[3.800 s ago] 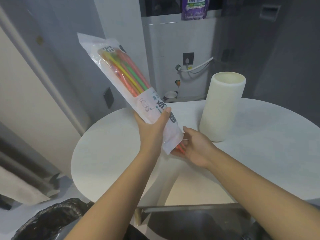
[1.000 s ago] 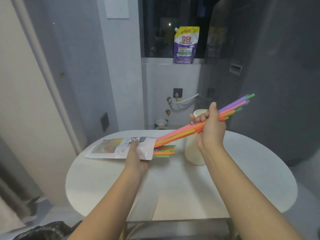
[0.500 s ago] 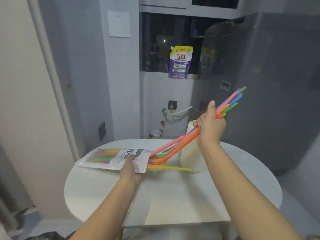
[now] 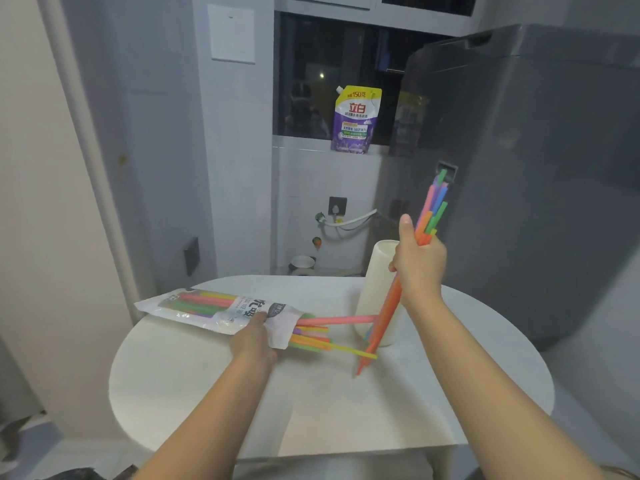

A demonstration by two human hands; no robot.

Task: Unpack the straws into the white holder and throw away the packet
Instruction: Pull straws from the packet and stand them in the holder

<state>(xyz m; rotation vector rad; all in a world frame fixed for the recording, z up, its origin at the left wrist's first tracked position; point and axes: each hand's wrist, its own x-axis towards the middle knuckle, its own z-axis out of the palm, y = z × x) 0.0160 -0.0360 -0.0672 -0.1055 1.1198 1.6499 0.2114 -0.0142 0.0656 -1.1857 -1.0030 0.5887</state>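
Observation:
My right hand [image 4: 419, 265] grips a bundle of coloured straws [image 4: 433, 213], held nearly upright in front of the white holder [image 4: 375, 292]. Their lower tips hang just above the table near the holder's base. My left hand [image 4: 254, 336] presses the straw packet [image 4: 214, 308] flat on the round white table [image 4: 346, 403]. Several loose straws [image 4: 318, 337] stick out of the packet's open right end, one pink straw reaching toward the holder. More straws show through the packet's clear film. The holder's right side is hidden behind my right hand.
A grey washing machine [image 4: 519, 168] stands behind the table at the right. A purple detergent pouch [image 4: 355, 119] sits on the window ledge. A black bin bag [image 4: 69, 474] shows at the bottom left edge. A wall rises close on the left.
My right hand has swung the straw bundle from a slant to nearly upright, pulling its lower ends clear of the packet. The left hand still pins the packet.

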